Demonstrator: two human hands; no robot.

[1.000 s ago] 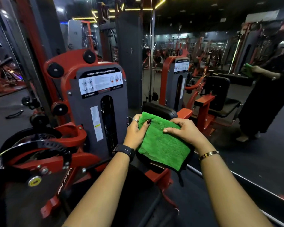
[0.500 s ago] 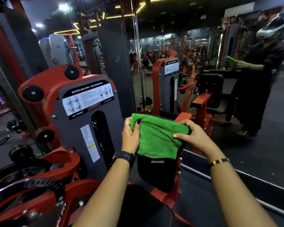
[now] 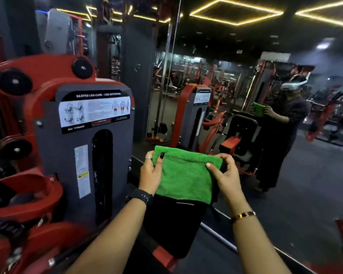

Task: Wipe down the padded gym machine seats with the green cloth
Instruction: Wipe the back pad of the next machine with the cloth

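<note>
Fingers [image 3: 213, 168] of both hands clamp the green cloth [image 3: 183, 177], which drapes over the top of the upright black padded backrest [image 3: 172, 226] beside the red and grey leg-curl machine [image 3: 81, 155], with a wall mirror [image 3: 246, 95] beyond. Left hand [image 3: 151, 175], watch on its wrist, pinches the cloth's upper left corner; right hand [image 3: 226, 175], wearing a gold bracelet [image 3: 243, 215], grips its right edge.

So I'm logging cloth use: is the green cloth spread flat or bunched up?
Spread flat: the green cloth drapes over the black pad's top, left hand and right hand pinching its upper corners.
</note>
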